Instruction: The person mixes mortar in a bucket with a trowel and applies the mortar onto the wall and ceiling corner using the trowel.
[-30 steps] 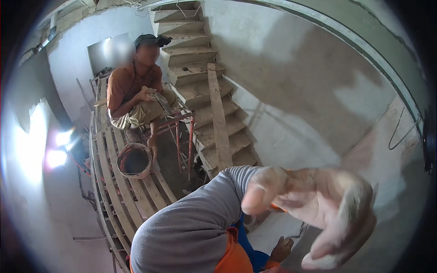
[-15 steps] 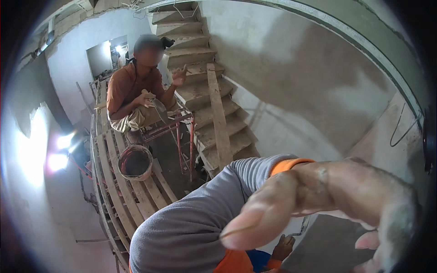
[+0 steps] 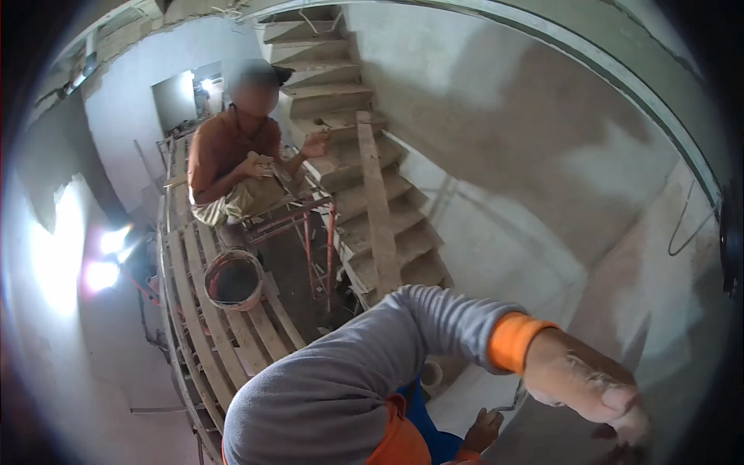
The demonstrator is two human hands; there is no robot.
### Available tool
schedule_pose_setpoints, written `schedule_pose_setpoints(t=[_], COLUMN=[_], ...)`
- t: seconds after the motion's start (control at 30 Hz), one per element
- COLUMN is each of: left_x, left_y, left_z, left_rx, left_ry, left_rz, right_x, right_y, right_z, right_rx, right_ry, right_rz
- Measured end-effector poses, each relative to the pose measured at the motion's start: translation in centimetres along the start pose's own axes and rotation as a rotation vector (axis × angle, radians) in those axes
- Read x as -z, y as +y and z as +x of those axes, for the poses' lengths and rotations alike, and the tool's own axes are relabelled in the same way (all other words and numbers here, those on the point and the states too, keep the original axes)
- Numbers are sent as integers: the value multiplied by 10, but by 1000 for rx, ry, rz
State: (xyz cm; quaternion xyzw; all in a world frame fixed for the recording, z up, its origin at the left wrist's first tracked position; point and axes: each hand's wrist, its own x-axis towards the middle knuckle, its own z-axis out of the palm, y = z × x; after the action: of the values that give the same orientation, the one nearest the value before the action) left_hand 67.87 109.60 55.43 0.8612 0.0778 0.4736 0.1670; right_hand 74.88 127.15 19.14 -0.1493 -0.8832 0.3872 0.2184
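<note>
My left arm, in a grey sleeve with an orange cuff, is bent across the lower middle. My left hand [image 3: 589,387] hangs at the right, seemingly empty, thumb stretched out; its other fingers are partly hidden in dark. Below it, near the wall, my right hand [image 3: 484,430] is closed on what looks like a trowel, whose thin bent metal shank [image 3: 513,404] shows beside the fingers. The trowel's blade is hard to tell from the grey wall behind it. Under my left arm, blue cloth [image 3: 435,434] and a pale round rim [image 3: 432,375] show in part.
A co-worker [image 3: 236,155] sits on a plank scaffold [image 3: 190,271], holding a trowel-like tool. A mortar bucket [image 3: 234,280] stands on the planks. Concrete stairs [image 3: 329,101] with a leaning board [image 3: 374,194] rise behind. Bright lamps [image 3: 105,256] shine at left; a wire loop [image 3: 686,232] hangs at right.
My left hand has moved away from the camera, toward the lower right, and looks smaller. The co-worker's raised hand has come down a little and turned, and the tool in the other hand has tilted.
</note>
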Motion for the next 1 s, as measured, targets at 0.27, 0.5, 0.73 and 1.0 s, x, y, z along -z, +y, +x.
schedule_pose_setpoints(t=[0.27, 0.5, 0.73, 1.0], left_x=[-9, -91, -140, -160], left_y=[-21, -114, -154, -180], left_z=[-153, -351, -345, -336], left_rx=[703, 1488, 1397, 1357], left_ry=[478, 993, 983, 938], left_rz=[288, 356, 55, 15], right_x=[38, 118, 141, 150], right_y=[8, 54, 60, 63], right_z=[-20, -104, -151, -151], right_rx=[-147, -230, -338, -368], right_ry=[59, -118, -186, -189], right_rz=[-203, -886, -985, -973])
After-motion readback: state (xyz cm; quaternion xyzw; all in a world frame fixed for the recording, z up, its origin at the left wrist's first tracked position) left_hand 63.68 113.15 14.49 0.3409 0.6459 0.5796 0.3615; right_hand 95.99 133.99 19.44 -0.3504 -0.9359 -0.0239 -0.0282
